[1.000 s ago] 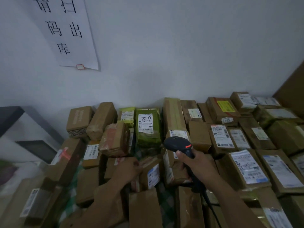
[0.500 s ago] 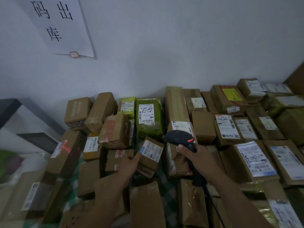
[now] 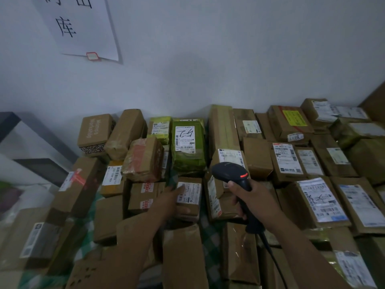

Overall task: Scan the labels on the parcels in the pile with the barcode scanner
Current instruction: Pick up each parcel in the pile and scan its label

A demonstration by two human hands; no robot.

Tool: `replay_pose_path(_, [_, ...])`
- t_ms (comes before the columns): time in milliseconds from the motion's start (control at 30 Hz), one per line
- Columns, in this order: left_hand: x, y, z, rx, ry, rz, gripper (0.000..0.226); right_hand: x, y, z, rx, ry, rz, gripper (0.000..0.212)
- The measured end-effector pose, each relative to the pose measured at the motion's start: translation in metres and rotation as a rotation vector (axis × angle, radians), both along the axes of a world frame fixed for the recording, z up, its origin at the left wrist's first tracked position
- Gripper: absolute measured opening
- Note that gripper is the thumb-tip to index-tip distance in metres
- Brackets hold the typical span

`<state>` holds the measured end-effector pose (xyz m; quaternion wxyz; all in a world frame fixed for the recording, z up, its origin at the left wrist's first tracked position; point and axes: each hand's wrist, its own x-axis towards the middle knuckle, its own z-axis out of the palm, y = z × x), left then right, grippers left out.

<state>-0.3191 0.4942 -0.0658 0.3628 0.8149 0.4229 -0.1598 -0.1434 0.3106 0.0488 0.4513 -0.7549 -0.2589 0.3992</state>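
Barcode scanner (image 3: 230, 174) gripped by outstretched right hand (image 3: 253, 202); left hand (image 3: 168, 202) grasps labelled parcel (image 3: 192, 195).

Parcels (image 3: 188, 147) packed edge to edge, wall (image 3: 229, 59) close behind, open air above, narrow checkered cloth (image 3: 209, 234) gaps near front

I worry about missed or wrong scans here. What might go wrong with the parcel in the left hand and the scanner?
1. The left hand grips the small parcel with fingertips over a corner of its label; a covered barcode may not read.
2. The scanner in the right hand sits close to the neighbouring label behind it, so the wrong parcel might register.
3. Its cable trails across parcels and might snag.
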Motion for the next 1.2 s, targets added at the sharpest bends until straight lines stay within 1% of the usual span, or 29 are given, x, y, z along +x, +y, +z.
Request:
replay_pose_path(67, [0.006, 0.001, 0.001, 0.091, 0.060, -0.024, 0.089, 0.001, -0.003, 0.001, 0.021, 0.007, -0.024, 0.032])
replay_pose_path(100, [0.009, -0.002, 0.005, 0.139, 0.080, -0.035, 0.086, 0.001, -0.004, 0.003, 0.034, 0.009, -0.043, 0.030])
replay_pose_path(167, [0.015, -0.009, 0.015, 0.247, 0.056, -0.038, 0.075, 0.003, -0.009, 0.007, 0.062, 0.005, -0.084, 0.026])
replay_pose_path(200, [0.018, -0.014, 0.022, 0.310, -0.004, -0.020, 0.067, 0.004, -0.012, 0.009, 0.080, -0.001, -0.109, 0.026])
replay_pose_path(267, [0.027, -0.026, 0.039, 0.424, -0.210, 0.050, 0.052, 0.009, -0.020, 0.009, 0.108, -0.018, -0.175, 0.027])
replay_pose_path(300, [0.033, -0.034, 0.050, 0.444, -0.337, 0.111, 0.047, 0.011, -0.024, 0.009, 0.120, -0.024, -0.218, 0.028])
replay_pose_path(333, [0.041, -0.042, 0.059, 0.424, -0.443, 0.181, 0.043, 0.014, -0.028, 0.008, 0.130, -0.018, -0.267, 0.028])
replay_pose_path(367, [0.050, -0.050, 0.069, 0.382, -0.512, 0.241, 0.042, 0.016, -0.031, 0.007, 0.135, -0.011, -0.317, 0.028])
replay_pose_path(400, [0.060, -0.057, 0.076, 0.321, -0.529, 0.268, 0.044, 0.019, -0.033, 0.006, 0.130, -0.010, -0.362, 0.026])
replay_pose_path(467, [0.077, -0.069, 0.084, 0.171, -0.501, 0.259, 0.047, 0.024, -0.034, 0.006, 0.109, 0.006, -0.404, 0.025])
replay_pose_path(500, [0.083, -0.072, 0.083, 0.064, -0.485, 0.262, 0.047, 0.027, -0.033, 0.007, 0.099, 0.036, -0.398, 0.024])
replay_pose_path(567, [0.090, -0.074, 0.079, -0.148, -0.442, 0.294, 0.056, 0.030, -0.030, 0.008, 0.069, 0.114, -0.369, 0.026])
replay_pose_path(633, [0.091, -0.077, 0.075, -0.306, -0.442, 0.372, 0.057, 0.031, -0.027, 0.007, 0.039, 0.162, -0.332, 0.030])
replay_pose_path(667, [0.090, -0.078, 0.073, -0.346, -0.457, 0.431, 0.056, 0.030, -0.027, 0.005, 0.029, 0.178, -0.321, 0.032])
replay_pose_path(733, [0.089, -0.079, 0.073, -0.350, -0.491, 0.515, 0.051, 0.029, -0.027, 0.003, 0.024, 0.202, -0.311, 0.035])
replay_pose_path(800, [0.084, -0.078, 0.077, -0.388, -0.536, 0.573, 0.043, 0.026, -0.027, 0.003, 0.034, 0.207, -0.305, 0.034])
replay_pose_path(867, [0.077, -0.077, 0.082, -0.477, -0.628, 0.633, 0.036, 0.023, -0.027, 0.005, 0.062, 0.214, -0.297, 0.031])
replay_pose_path(967, [0.068, -0.080, 0.090, -0.538, -0.766, 0.698, 0.033, 0.010, -0.023, 0.010, 0.096, 0.222, -0.280, 0.027])
replay_pose_path(1000, [0.065, -0.082, 0.093, -0.593, -0.818, 0.736, 0.031, 0.005, -0.022, 0.010, 0.095, 0.219, -0.273, 0.030])
replay_pose_path(1067, [0.058, -0.084, 0.095, -0.725, -0.892, 0.794, 0.030, -0.006, -0.019, 0.009, 0.110, 0.212, -0.253, 0.043])
replay_pose_path(1100, [0.053, -0.084, 0.096, -0.777, -0.897, 0.796, 0.031, -0.010, -0.018, 0.007, 0.134, 0.221, -0.247, 0.049])
replay_pose_path(1200, [0.037, -0.078, 0.095, -0.851, -0.853, 0.726, 0.030, -0.018, -0.017, 0.005, 0.163, 0.252, -0.243, 0.052])
